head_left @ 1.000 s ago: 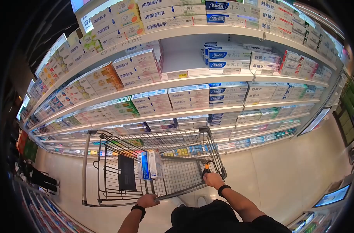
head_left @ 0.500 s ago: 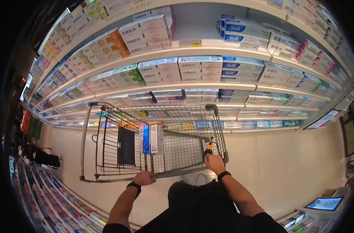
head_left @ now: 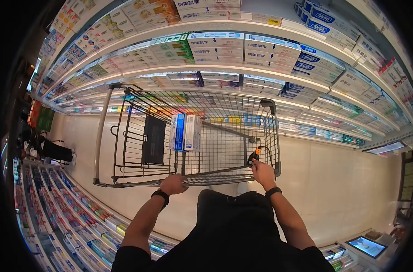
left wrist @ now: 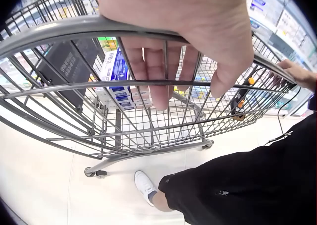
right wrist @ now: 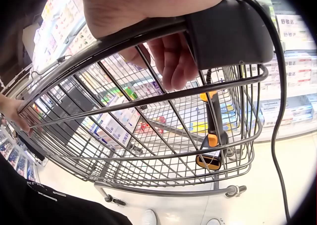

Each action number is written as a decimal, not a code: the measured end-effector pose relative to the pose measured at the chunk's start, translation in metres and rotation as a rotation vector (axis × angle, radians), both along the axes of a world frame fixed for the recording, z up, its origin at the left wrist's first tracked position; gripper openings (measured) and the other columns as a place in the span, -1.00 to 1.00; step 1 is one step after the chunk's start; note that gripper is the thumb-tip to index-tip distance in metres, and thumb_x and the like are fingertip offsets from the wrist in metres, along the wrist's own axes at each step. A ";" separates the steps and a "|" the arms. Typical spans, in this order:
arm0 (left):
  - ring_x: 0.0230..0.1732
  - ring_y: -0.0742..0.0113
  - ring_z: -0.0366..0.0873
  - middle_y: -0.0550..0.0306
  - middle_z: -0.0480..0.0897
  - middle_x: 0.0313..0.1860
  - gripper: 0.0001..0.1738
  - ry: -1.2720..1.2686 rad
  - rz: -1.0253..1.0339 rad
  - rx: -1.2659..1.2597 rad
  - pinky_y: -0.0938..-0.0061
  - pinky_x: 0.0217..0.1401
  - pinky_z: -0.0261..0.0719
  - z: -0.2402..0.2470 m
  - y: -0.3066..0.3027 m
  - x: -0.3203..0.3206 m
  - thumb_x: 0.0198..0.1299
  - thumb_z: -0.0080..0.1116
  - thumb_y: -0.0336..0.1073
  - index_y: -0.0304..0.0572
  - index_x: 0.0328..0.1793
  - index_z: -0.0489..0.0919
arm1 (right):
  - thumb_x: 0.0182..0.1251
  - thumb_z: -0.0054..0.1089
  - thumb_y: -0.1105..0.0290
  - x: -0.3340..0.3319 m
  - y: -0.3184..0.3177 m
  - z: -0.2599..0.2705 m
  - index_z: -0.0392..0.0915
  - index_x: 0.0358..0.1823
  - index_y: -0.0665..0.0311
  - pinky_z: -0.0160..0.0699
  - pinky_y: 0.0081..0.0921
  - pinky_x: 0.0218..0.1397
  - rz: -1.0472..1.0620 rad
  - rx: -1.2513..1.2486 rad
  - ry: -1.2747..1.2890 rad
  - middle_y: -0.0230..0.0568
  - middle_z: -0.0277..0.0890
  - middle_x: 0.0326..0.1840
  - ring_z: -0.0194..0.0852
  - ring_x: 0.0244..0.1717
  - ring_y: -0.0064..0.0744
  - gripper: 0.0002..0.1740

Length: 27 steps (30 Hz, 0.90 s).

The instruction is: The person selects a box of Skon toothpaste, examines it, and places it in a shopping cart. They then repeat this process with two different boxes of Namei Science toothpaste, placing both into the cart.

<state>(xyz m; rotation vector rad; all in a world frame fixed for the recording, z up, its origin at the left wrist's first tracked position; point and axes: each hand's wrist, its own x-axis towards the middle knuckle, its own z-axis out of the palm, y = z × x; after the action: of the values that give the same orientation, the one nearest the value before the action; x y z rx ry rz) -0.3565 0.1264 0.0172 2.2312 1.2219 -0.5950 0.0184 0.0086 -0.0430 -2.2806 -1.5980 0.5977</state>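
A wire shopping cart [head_left: 215, 174] stands crosswise before me. My left hand [head_left: 172, 183] is draped over its near rim, fingers hanging inside the bars and thumb outside in the left wrist view. At the rim's right end, my right hand [head_left: 264, 174] grips the rail beside a black corner piece [right wrist: 230, 34], fingers curled inward. Just inside the basket below it hangs a black-and-orange handheld scanner [right wrist: 213, 131]. Farther left in the cart lie blue-and-white boxes [head_left: 179, 131] and a mostly white box [head_left: 193, 133], side by side near the dark seat panel [head_left: 153, 140].
Shelves of stacked toothpaste boxes [head_left: 218, 47] curve along the cart's far side. Another stocked shelf [head_left: 75, 217] stands behind at the left. A person in dark clothes [head_left: 52, 152] is at the far left. A lit screen [head_left: 367, 246] shows at lower right.
The head view has tilted down, so the shelves, cart and hands sit higher in it. Shelves and cart have also shifted right in view. Both hands stay on the cart's near rim.
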 end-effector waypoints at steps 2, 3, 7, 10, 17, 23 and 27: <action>0.01 -0.06 0.58 -0.11 0.66 -0.10 -0.50 -0.026 -0.010 -0.014 0.08 0.10 0.53 -0.008 0.007 -0.011 0.02 0.26 -0.01 -0.03 0.09 0.61 | 0.26 0.06 0.24 -0.007 0.005 -0.004 0.57 -0.23 0.19 0.59 -0.08 -0.20 -0.006 -0.008 -0.002 -0.09 0.64 -0.31 0.61 -0.29 0.02 -0.79; 0.00 -0.07 0.58 -0.11 0.66 -0.11 -0.49 -0.041 -0.016 -0.023 0.07 0.09 0.54 -0.012 0.010 -0.017 0.02 0.26 -0.01 -0.04 0.09 0.61 | 0.26 0.06 0.24 -0.012 0.006 -0.005 0.57 -0.22 0.19 0.59 -0.08 -0.20 -0.011 -0.014 -0.004 -0.09 0.64 -0.30 0.61 -0.29 0.02 -0.79; -0.01 -0.08 0.59 -0.08 0.67 -0.13 -0.51 -0.045 -0.020 -0.014 0.08 0.04 0.56 -0.011 0.021 -0.042 0.03 0.23 -0.03 -0.07 0.09 0.58 | 0.26 0.06 0.25 -0.038 0.016 0.003 0.60 -0.18 0.17 0.58 -0.09 -0.19 -0.038 -0.021 0.003 -0.06 0.64 -0.32 0.61 -0.28 0.03 -0.77; -0.10 -0.10 0.60 -0.10 0.67 -0.20 -0.59 -0.128 -0.053 0.046 0.08 -0.02 0.56 -0.009 0.030 -0.063 0.05 0.22 -0.03 -0.06 -0.03 0.60 | 0.25 0.07 0.27 -0.060 0.022 0.004 0.64 -0.18 0.18 0.56 -0.11 -0.18 -0.070 -0.038 -0.003 -0.05 0.64 -0.34 0.60 -0.28 0.04 -0.76; -0.04 -0.09 0.61 -0.05 0.67 -0.10 -0.51 -0.101 -0.042 0.017 0.08 0.03 0.57 0.012 0.056 -0.101 0.04 0.18 -0.04 -0.03 0.11 0.57 | 0.24 0.06 0.25 -0.105 0.046 -0.002 0.65 -0.23 0.18 0.56 -0.10 -0.17 -0.072 -0.033 -0.028 -0.03 0.63 -0.36 0.60 -0.27 0.04 -0.76; -0.05 -0.12 0.60 -0.08 0.67 -0.11 -0.54 -0.089 -0.014 0.001 0.05 0.01 0.58 0.006 0.078 -0.136 0.02 0.15 -0.06 -0.02 0.06 0.57 | 0.24 0.06 0.24 -0.137 0.064 -0.002 0.60 -0.22 0.18 0.58 -0.06 -0.21 -0.022 -0.037 -0.047 -0.02 0.63 -0.38 0.61 -0.30 0.05 -0.77; -0.12 -0.13 0.62 -0.08 0.68 -0.21 -0.60 -0.133 -0.031 0.077 0.04 -0.06 0.59 0.002 0.088 -0.158 0.01 0.16 -0.07 -0.05 -0.03 0.60 | 0.25 0.02 0.21 -0.154 0.075 -0.008 0.59 -0.24 0.21 0.57 -0.05 -0.23 0.007 -0.032 -0.067 -0.02 0.63 -0.39 0.61 -0.32 0.04 -0.74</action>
<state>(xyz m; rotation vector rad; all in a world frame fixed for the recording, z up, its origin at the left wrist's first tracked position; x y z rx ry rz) -0.5141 0.2147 0.0192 2.3170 1.1633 -0.4103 -0.1357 0.0832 -0.0507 -2.3423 -1.6394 0.5578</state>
